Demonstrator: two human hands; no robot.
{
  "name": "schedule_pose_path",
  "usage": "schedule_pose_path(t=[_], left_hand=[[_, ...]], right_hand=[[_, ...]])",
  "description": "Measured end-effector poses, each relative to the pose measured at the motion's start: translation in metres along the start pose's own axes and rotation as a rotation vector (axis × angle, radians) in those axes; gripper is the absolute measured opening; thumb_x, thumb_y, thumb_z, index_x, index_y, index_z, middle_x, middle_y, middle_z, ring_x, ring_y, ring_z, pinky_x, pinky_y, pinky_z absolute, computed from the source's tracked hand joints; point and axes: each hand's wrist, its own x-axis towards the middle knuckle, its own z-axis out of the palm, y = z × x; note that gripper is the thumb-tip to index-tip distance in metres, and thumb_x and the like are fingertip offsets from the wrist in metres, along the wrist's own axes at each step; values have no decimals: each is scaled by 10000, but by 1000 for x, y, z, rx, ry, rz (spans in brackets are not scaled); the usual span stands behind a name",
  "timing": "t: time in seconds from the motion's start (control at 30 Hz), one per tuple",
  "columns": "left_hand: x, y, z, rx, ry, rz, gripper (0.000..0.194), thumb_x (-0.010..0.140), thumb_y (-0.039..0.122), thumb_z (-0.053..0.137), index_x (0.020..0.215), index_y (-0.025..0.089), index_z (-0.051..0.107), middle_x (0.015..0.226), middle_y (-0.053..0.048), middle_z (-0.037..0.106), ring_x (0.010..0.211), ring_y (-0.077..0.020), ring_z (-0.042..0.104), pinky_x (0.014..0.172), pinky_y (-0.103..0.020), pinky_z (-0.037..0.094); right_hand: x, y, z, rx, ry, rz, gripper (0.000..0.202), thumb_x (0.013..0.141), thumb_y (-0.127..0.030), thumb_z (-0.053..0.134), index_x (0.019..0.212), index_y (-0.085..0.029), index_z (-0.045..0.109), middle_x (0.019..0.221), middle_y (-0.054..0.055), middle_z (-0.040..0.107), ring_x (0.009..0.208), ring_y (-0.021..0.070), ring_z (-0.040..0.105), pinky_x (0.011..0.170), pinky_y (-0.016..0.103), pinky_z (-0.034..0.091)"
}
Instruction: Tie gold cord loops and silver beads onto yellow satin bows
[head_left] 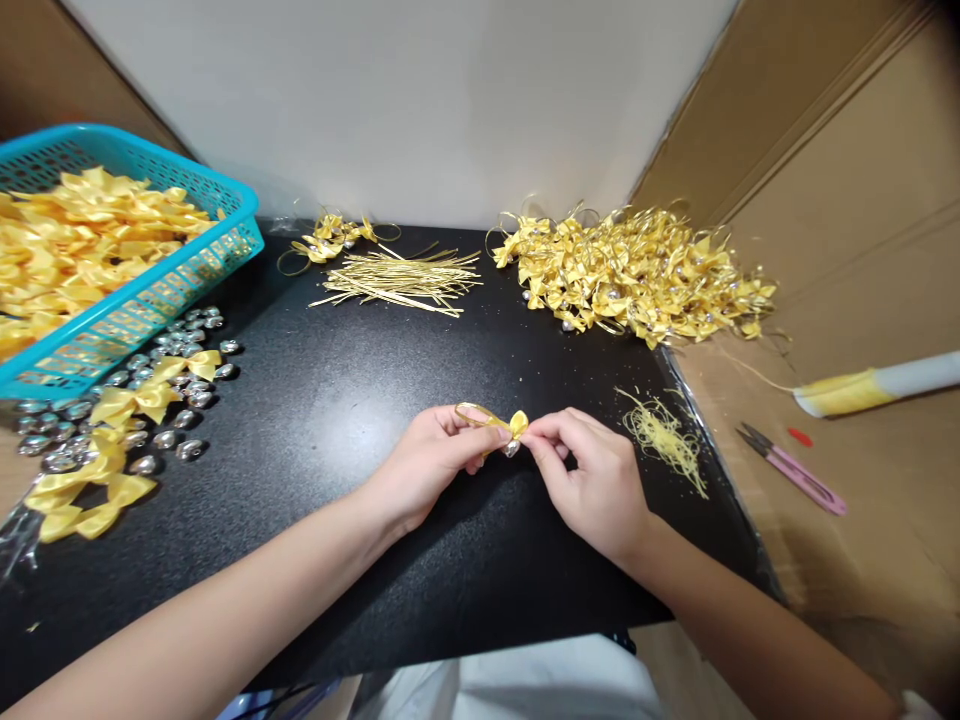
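Bright overhead light glares off the black tabletop [315, 540]; fine details look perhaps slightly soft.

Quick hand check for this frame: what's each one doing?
Left hand: closed, pinching a yellow bow with a bell.
Right hand: fingertips pinched together at the bow's edge; whether they grip it can't be told.

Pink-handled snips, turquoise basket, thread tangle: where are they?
Pink-handled snips [801, 476]: head view, on the handle.
Turquoise basket [246, 203]: head view, on the rim's right corner.
Thread tangle [663, 432]: head view, near its middle.
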Motion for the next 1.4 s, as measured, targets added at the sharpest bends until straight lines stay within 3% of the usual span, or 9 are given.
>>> schedule_pose_path(t=[0.3, 0.8, 1.07, 1.23, 1.4], left_hand=[[-1, 0, 1, -32, 38, -3, 239, 640, 299, 781, 566, 148, 611, 486, 51, 471, 499, -54, 355, 493, -199, 270], [-1, -2, 3, -1, 93, -34, 241, 584, 306, 792, 594, 141, 617, 516, 46, 500, 503, -51, 344, 494, -206, 225], [-2, -2, 4, -22, 95, -37, 231, 587, 288, 794, 580, 143, 615, 497, 50, 502, 494, -49, 341, 493, -204, 223], [-1, -2, 2, -63, 138, 30, 249, 607, 316, 810, 591, 150, 625, 490, 67, 468, 490, -43, 331, 482, -195, 245], [-2, -1, 2, -99, 158, 52, 216, 610, 289, 812, 598, 151, 646, 479, 71, 487, 469, -31, 329, 463, -175, 247]], right_hand=[[0, 1, -2, 3, 24, 10, 142, 897, -128, 562, 783, -202, 601, 672, -3, 646, 594, 111, 569, 584, 227, 470], [3, -1, -4, -31, -7, -47, 161, 892, -93, 554, 774, -199, 583, 651, -2, 627, 580, 110, 551, 553, 226, 448], [0, 0, 2, 108, 0, 83, 124, 891, -131, 576, 792, -200, 605, 688, -8, 645, 608, 107, 574, 606, 225, 481], [-1, 7, -1, 220, 14, 177, 62, 852, -170, 628, 895, -203, 657, 930, 44, 630, 849, 152, 607, 715, 269, 504], [-1, 9, -1, 137, -18, 184, 78, 864, -181, 612, 795, -200, 643, 861, 31, 576, 827, 157, 581, 760, 307, 487]])
